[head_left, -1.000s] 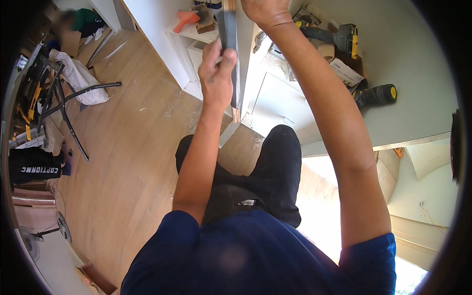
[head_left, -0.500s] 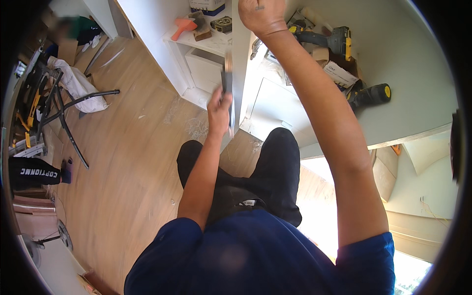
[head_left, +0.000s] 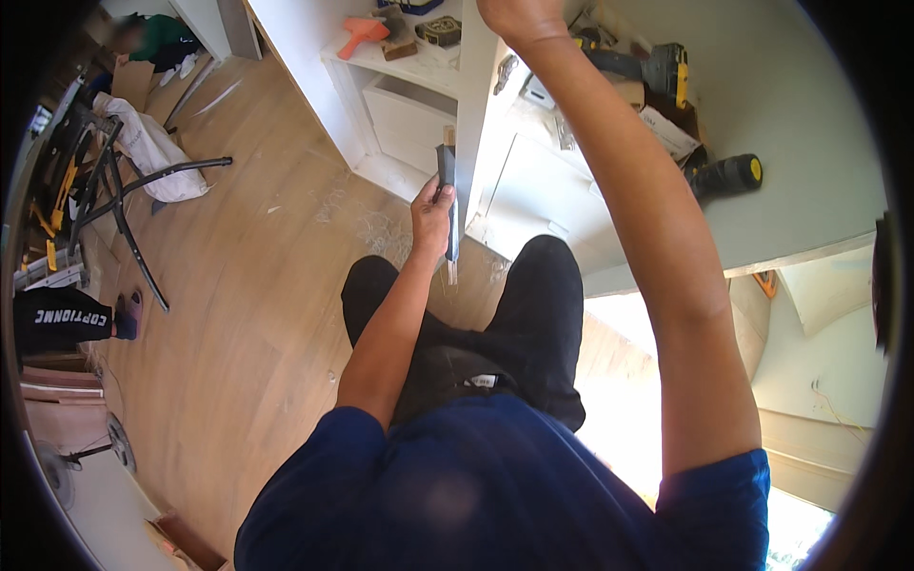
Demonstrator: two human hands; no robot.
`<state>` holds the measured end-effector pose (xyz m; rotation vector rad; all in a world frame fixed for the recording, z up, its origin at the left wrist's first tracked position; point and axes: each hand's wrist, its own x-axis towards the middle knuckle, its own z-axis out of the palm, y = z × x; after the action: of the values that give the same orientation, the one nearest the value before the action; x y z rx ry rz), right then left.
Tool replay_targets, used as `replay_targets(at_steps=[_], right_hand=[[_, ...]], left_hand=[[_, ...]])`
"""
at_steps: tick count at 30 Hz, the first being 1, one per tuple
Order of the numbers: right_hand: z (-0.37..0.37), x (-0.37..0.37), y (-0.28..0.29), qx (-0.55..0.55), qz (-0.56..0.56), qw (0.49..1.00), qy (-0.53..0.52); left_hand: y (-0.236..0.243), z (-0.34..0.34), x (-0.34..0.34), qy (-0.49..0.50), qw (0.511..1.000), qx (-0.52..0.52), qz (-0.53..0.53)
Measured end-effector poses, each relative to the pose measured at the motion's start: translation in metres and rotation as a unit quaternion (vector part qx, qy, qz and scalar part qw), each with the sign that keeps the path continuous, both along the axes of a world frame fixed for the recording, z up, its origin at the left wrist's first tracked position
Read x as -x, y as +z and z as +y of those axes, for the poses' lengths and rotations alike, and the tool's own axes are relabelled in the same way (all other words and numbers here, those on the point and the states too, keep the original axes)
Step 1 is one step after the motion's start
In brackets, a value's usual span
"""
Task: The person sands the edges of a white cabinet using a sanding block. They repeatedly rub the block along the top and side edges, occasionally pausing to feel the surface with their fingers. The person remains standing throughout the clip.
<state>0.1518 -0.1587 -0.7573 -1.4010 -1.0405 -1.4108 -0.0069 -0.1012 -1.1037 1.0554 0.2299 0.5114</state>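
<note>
My left hand (head_left: 431,221) is closed around a narrow dark grey strip (head_left: 446,164), with the thumb lying on it. The strip is nearly upright beside the front edge of a white cabinet panel (head_left: 472,105), and thin pale lengths stick out at its ends. Whether it touches the panel I cannot tell. Higher up, my right hand (head_left: 526,19) is at the upper edge of the view near the top of the cabinet. Its fingers are cut off, so what they do is hidden.
An orange-red tool (head_left: 363,36) and a tape measure (head_left: 439,31) lie on the cabinet shelf. Cordless tools (head_left: 725,175) and boxes sit right of my forearm. Shavings (head_left: 381,231) litter the floor. Leftward are a black-legged stand (head_left: 124,214), a white sack (head_left: 157,157) and other people (head_left: 67,319).
The strip in my left hand, blurred earlier, now shows sharply. My left hand has shifted slightly right and down. My right hand has moved a little right and up, further out of view.
</note>
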Motion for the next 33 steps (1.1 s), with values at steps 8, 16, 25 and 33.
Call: replay_targets(at_steps=[8,16,25,33], right_hand=[[-0.023,0.001,0.001,0.008,0.005,0.999,-0.043],[-0.019,-0.006,-0.012,0.012,0.000,1.000,-0.026],[-0.008,-0.010,-0.005,0.010,-0.026,1.000,-0.008],[0.001,-0.008,0.010,-0.020,-0.050,0.999,-0.002]], left_hand=[[0.123,0.000,-0.039,-0.019,0.981,-0.069,-0.179],[0.126,0.009,-0.030,-0.055,0.982,-0.053,-0.171],[0.008,-0.003,-0.007,0.002,1.000,-0.006,0.008],[0.113,-0.005,-0.016,0.046,0.984,-0.156,-0.067]])
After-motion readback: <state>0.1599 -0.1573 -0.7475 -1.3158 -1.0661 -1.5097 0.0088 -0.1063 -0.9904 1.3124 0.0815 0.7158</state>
